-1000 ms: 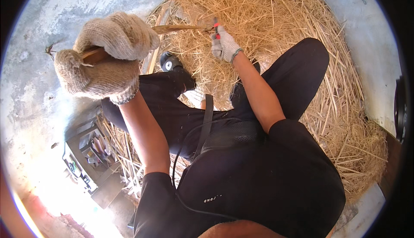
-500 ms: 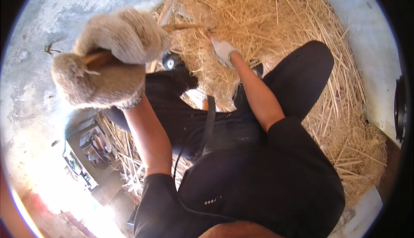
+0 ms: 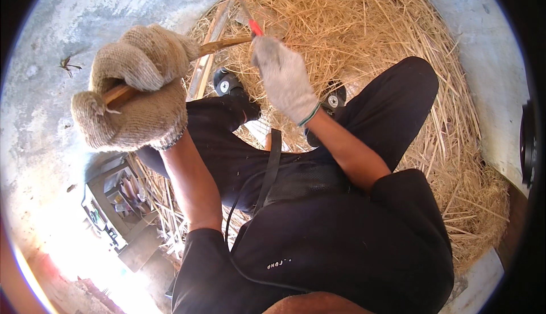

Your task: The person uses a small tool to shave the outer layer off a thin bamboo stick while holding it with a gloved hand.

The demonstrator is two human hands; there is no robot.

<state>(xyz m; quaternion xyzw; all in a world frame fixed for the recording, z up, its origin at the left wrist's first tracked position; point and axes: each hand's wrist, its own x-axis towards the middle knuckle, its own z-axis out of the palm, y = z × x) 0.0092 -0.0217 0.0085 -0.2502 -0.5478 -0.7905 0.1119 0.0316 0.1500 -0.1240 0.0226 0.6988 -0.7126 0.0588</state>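
Observation:
My left hand, in a thick knitted beige glove, is raised at the left with its fingers wrapped round a bamboo strip. One end of the strip shows inside the curled fingers. The other end reaches right, close to my right hand, which wears a paler glove with a green cuff edge. That hand is closed on a knife with a red handle. Its narrow blade points up and away, across the strip's far end. Whether blade and strip touch, I cannot tell.
Straw-like shavings cover the floor ahead and to the right. A wooden bar slants behind the strip. My dark shoes rest among the shavings. At the lower left stands an open box-like shelf with small items. Pale bare floor lies left.
My right hand and the knife have risen up and left, closer to the camera. My left hand has shifted slightly lower, still gripping the bamboo strip.

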